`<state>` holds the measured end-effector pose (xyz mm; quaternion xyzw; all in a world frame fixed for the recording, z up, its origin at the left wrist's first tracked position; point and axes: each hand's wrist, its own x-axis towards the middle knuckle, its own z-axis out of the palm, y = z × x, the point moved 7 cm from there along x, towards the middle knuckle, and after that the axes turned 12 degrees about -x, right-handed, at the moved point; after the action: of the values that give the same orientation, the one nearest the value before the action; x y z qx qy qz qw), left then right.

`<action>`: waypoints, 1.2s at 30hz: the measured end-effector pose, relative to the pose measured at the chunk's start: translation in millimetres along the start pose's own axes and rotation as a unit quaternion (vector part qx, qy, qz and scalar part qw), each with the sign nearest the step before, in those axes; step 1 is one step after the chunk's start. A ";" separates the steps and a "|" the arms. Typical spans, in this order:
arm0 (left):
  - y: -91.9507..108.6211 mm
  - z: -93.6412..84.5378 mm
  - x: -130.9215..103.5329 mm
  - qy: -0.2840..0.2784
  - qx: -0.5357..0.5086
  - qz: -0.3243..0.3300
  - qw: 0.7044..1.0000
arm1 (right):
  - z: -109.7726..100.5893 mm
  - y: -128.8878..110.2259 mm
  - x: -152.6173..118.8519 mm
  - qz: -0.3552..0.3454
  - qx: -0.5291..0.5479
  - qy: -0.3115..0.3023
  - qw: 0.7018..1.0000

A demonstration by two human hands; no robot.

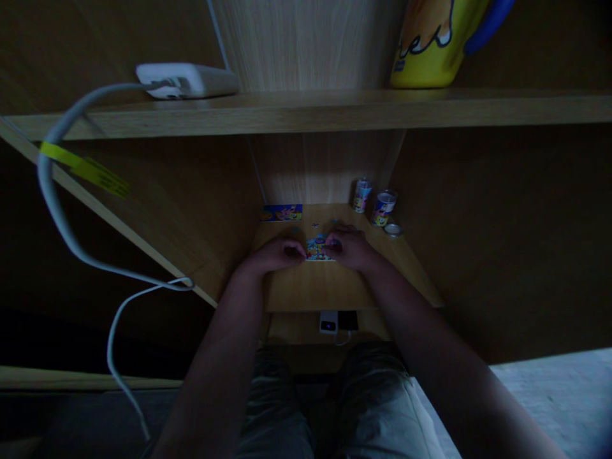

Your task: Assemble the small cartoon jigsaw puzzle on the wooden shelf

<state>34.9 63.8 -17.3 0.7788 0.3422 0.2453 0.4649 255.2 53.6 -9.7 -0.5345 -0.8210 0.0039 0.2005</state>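
Observation:
A small, colourful jigsaw puzzle (316, 248) lies on the wooden desk surface between both hands. At its left edge is my left hand (277, 254), with thumb and forefinger curled together against the puzzle's side. Over the right part of the puzzle, my right hand (351, 247) is closed in a pinch; its fingertips hide whatever is between them. A few loose puzzle pieces (315, 225) lie just beyond the puzzle. Farther back on the left, a blue picture card (283, 213) with cartoon figures lies against the back panel.
Two cartoon-printed tins (362, 196) (383, 209) stand at the back right, with a round lid (393, 230) beside them. Overhead, a shelf (306, 115) carries a white adapter (191, 80) with a hanging cable (62, 210) and a yellow mug (425, 57). A power bank (328, 322) lies below.

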 end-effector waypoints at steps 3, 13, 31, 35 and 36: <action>2.5 0.7 0.1 0.003 0.004 0.006 1.000 | -0.2 -1.3 0.3 -0.001 -0.001 0.000 1.000; -5.6 -41.0 -4.3 0.284 0.126 -0.029 0.950 | -36.2 60.2 -13.2 0.262 -0.083 0.083 0.958; 8.9 -0.9 7.5 0.151 0.116 0.103 0.976 | -25.9 60.2 -13.6 0.238 -0.089 0.025 0.967; 14.9 9.3 12.6 0.140 0.128 0.158 0.969 | -16.7 59.3 -10.9 0.202 -0.078 0.042 0.975; 14.3 10.8 13.8 0.135 0.128 0.159 0.970 | -14.0 59.5 -11.0 0.202 -0.085 0.037 0.975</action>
<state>55.7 63.4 -8.5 0.8356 0.3024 0.3735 0.2660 315.9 66.5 -13.6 -0.7042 -0.6855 -0.0451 0.1795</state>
